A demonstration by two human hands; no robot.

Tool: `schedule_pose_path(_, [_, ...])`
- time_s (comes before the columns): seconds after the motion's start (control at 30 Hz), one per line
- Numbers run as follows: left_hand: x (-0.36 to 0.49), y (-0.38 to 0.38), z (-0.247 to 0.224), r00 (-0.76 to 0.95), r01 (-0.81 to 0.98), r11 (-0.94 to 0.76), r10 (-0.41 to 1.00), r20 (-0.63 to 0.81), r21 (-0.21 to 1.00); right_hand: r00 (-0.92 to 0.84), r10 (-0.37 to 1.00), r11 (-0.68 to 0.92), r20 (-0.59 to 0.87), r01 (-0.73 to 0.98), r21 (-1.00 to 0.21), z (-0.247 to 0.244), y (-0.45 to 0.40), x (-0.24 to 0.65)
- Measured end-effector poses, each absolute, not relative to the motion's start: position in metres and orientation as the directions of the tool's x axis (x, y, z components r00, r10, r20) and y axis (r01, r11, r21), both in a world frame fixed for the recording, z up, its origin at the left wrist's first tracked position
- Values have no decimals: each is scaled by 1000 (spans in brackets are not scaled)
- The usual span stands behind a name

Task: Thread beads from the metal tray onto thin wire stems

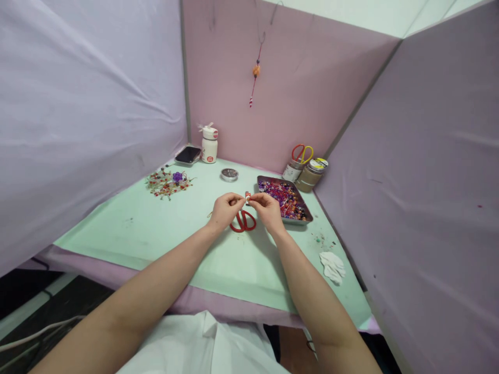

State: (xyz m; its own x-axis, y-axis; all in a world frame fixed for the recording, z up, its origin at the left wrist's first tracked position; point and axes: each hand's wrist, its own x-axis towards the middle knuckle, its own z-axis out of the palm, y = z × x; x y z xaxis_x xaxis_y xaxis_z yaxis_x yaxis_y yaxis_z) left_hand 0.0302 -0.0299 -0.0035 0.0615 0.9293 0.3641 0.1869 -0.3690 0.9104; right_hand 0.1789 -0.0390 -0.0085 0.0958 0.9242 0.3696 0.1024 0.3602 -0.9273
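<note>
Over the middle of the table, my left hand (227,209) and my right hand (268,208) meet fingertip to fingertip. Between them is a small red-and-white charm (247,197), pinched from both sides; its exact shape is too small to make out. Red-handled scissors (245,222) lie on the table just below my hands, their blades hidden by my left hand. Close to the right of my right hand is a dark metal tray (307,218) full of mixed purple, red and orange beads (284,197).
A pile of beaded strands (163,186) lies on the left. Behind stand a phone (188,155), a white bottle (209,145), a round tin (229,175) and jars (311,175), one holding scissors (303,153). White gloves (332,267) lie right. A beaded string (256,71) hangs on the back wall.
</note>
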Motion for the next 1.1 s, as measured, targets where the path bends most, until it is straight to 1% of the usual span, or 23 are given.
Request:
schedule_pose_path(0.43, [30,-29,-3,46,211,-370,928,369,905,102,921,359,376,156,-920,-8,-39,179])
schedule_pose_path(0.63, [30,-29,-4,54,213,-372,928,370,903,95,921,363,378,142,-921,-7,-40,179])
schedule_pose_path(1.1, [30,-28,-6,67,215,-357,934,351,909,105,908,385,405,174,-907,-5,-43,177])
